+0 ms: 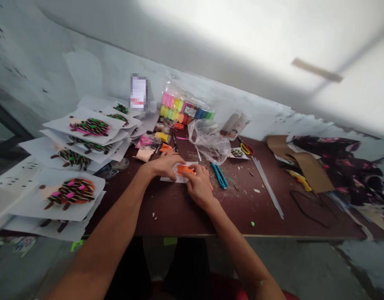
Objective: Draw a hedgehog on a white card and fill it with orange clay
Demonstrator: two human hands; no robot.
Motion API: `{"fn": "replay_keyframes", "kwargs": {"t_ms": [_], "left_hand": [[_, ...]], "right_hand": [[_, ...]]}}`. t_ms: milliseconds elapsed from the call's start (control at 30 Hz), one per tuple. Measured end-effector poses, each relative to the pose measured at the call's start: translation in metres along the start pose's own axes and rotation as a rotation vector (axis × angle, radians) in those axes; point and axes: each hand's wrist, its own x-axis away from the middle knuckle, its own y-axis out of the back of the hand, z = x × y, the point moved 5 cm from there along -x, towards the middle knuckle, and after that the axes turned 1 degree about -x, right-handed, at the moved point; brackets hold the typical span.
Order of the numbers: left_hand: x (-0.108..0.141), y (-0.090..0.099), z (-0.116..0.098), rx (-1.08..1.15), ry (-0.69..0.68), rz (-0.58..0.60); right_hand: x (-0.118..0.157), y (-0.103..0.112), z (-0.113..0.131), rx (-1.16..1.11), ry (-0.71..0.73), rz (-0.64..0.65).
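Observation:
A white sheet of paper [167, 179] lies on the dark red table, with orange clay [185, 169] spread on it. My left hand [168, 165] rests at the sheet's left side, thumb and fingers apart, with nothing seen in it. From the right, my right hand [198, 183] touches the orange clay with bent fingers; whether it grips any clay is hard to tell. More orange clay [165, 148] sits just behind my left hand, beside a black pen [175, 142]. Close by on the right is a teal cutter [220, 176].
Sheets with clay hedgehogs [76, 193] are stacked at left. Behind are packs of coloured clay [179, 109], a clear plastic bag [210, 141] and scissors [246, 148]. Glue sticks [268, 187], a yellow glue gun [300, 180] and patterned cloth [332, 166] lie at right.

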Motion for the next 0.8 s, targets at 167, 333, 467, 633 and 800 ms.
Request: {"fn": "replay_keyframes", "kwargs": {"t_ms": [167, 333, 467, 633, 800], "left_hand": [[0.0005, 0.0005, -0.0012, -0.016, 0.001, 0.007], [0.0013, 0.0004, -0.0028, -0.008, -0.001, 0.015], [0.0006, -0.0010, -0.0007, 0.006, -0.010, 0.009], [-0.0004, -0.0021, 0.0003, 0.019, -0.015, 0.009], [0.0003, -0.0015, -0.0016, 0.014, -0.001, 0.023]], "right_hand": [[0.0004, 0.0012, -0.0018, -0.002, -0.014, -0.023], [-0.0002, -0.0021, 0.0024, 0.014, -0.006, 0.029], [0.0002, -0.0017, 0.0034, -0.011, 0.019, 0.041], [0.0011, -0.0008, -0.0035, -0.073, 0.006, -0.021], [0.0014, 0.0024, -0.0034, -0.095, -0.013, -0.088]]}}
